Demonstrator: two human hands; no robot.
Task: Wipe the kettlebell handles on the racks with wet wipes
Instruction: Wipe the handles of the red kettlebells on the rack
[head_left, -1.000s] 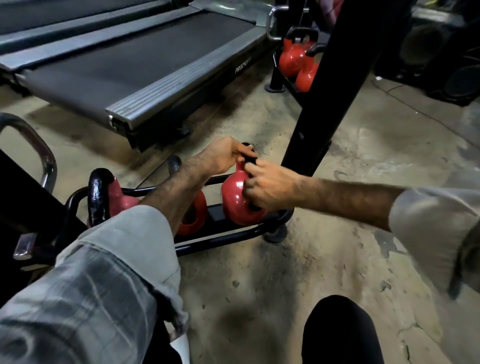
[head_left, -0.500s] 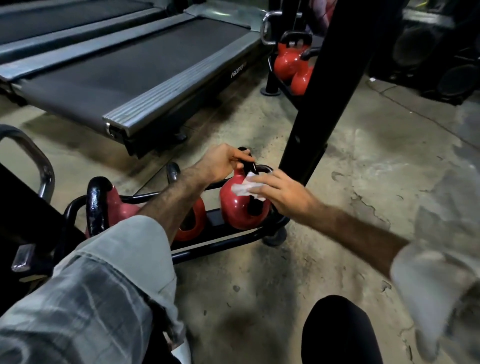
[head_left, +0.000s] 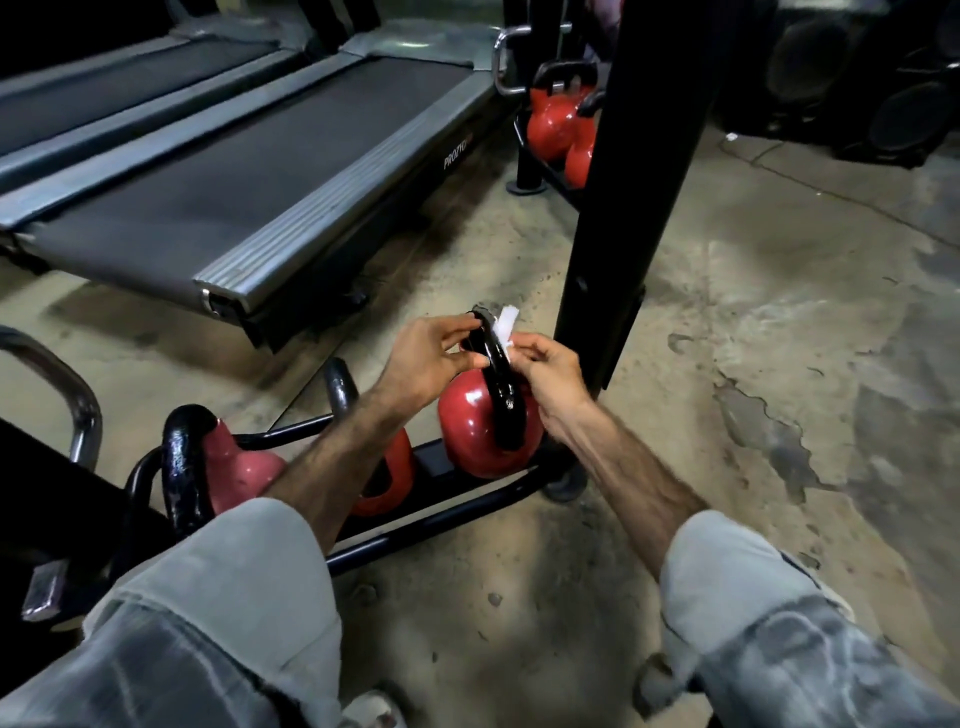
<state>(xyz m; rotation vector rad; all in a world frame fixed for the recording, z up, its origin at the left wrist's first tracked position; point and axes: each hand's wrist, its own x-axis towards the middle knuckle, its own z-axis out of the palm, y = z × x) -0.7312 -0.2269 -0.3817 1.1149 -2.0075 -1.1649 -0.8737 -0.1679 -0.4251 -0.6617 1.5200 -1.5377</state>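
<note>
At the rack's (head_left: 441, 506) right end, his left hand (head_left: 431, 358) grips the heavy kettlebell's (head_left: 483, 431) rigid black handle (head_left: 498, 374) while right-hand (head_left: 550, 374) fingers pinch the limp wet wipe (head_left: 505, 327) against its top, best held there.

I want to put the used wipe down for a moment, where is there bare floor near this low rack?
Bare concrete floor lies to the right of the black upright post and in front of the low rack, between the sleeves. It is crowded on the rack, with three kettlebells close together, and behind it the treadmill borders a narrow strip of floor.
</note>
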